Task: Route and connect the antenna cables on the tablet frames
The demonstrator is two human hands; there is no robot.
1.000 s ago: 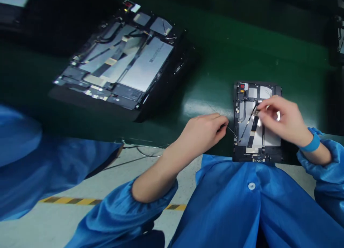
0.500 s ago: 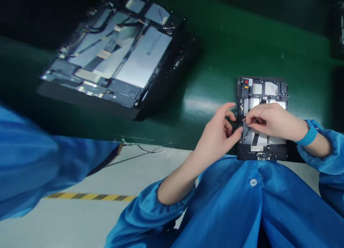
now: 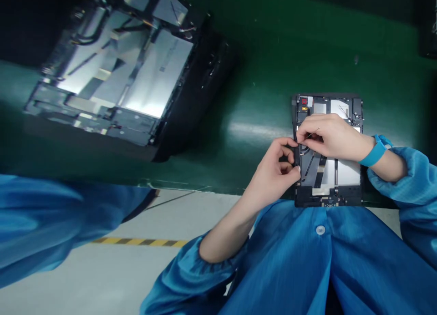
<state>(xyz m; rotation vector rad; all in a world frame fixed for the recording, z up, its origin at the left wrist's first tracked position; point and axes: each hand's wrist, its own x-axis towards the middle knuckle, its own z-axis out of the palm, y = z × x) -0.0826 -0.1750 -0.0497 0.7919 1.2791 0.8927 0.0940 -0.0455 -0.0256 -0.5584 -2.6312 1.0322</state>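
Observation:
An opened tablet-like device (image 3: 348, 171) lies on the green bench in front of me. Bare silver panels, dark ribbon strips and small boards show inside it. Over its upper left part, my right hand (image 3: 329, 135) is closed in a pinch. A thin wire (image 3: 314, 132) sticks out from between those fingers; its other end is hidden. My left hand (image 3: 278, 171) rests at the device's left edge, fingers curved and apart, with thumb and index fingertips touching or almost touching the frame. Red and yellow bits (image 3: 304, 104) show at the device's top left corner.
A second opened device (image 3: 160, 73) lies on a dark base at the upper left. Another person's blue sleeve (image 3: 51, 219) is at the left. The green bench's front edge (image 3: 191, 190) runs above a floor with a yellow-black stripe (image 3: 143, 242). Dark objects (image 3: 428, 28) stand far right.
My right hand has moved up along the device's left side, uncovering the strips below. My left hand has closed in on the edge. The view has shifted slightly.

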